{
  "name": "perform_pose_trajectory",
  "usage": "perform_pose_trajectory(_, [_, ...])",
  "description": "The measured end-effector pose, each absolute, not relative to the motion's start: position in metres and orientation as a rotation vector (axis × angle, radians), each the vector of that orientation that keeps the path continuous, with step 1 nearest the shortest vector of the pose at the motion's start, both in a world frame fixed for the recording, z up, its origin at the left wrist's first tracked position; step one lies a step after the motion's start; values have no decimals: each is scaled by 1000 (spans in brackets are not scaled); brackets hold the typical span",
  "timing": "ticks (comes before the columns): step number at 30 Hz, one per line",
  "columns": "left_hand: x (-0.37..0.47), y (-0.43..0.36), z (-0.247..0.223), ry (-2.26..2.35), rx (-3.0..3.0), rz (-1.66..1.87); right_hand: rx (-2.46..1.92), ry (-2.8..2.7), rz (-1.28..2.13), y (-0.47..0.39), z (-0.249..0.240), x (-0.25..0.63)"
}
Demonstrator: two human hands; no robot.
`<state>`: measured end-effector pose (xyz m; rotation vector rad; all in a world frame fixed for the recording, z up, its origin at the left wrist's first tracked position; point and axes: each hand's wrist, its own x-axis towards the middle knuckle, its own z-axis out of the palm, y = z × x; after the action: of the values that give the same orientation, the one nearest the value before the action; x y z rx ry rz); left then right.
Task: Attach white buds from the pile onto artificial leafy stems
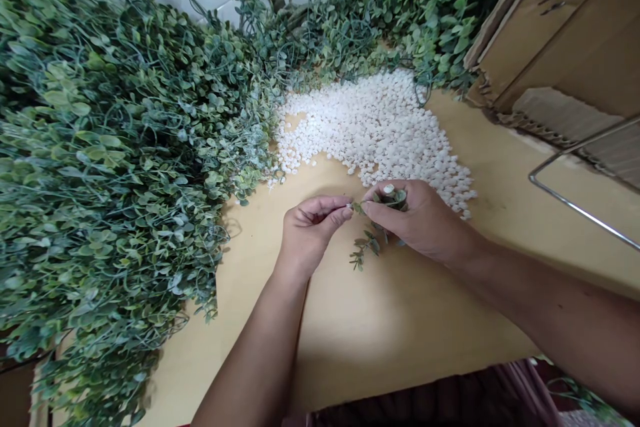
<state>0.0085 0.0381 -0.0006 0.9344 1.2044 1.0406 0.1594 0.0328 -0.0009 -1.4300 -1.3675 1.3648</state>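
Note:
In the middle of the head view, my right hand (407,217) is closed around a green artificial leaf sprig (367,245), whose leafy end hangs down below the fingers. One white piece (389,189) shows at the top of that hand, among the leaves. My left hand (317,227) pinches a tiny whitish piece (349,205) between thumb and forefinger, right beside a leaf tip held out by the right hand. Whether the piece touches the leaf I cannot tell. Just beyond both hands lies a spread of small white pieces (370,127).
A big heap of artificial greenery (125,147) covers the left side, and more greenery (415,7) lines the back. At the right stand a cardboard box (565,33) and a bent metal rod (580,197). Everything rests on a tan tabletop (360,340).

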Motion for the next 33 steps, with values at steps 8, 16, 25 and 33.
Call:
perform_pose_trajectory(8, [7,40,0,1226,960,1017,-1402,-1429,1371,33,0,160])
perform_pose_trajectory(16, [6,40,-1,1188,965,994,-1385,-1515,1312,30,0,159])
perform_pose_trajectory(25, [4,44,1,1187,996,913,-1386,-1500,1339,30,-3,158])
perform_pose_trajectory(33, [5,43,1,1241,1024,897,-1430,-1489,1372,31,-1,158])
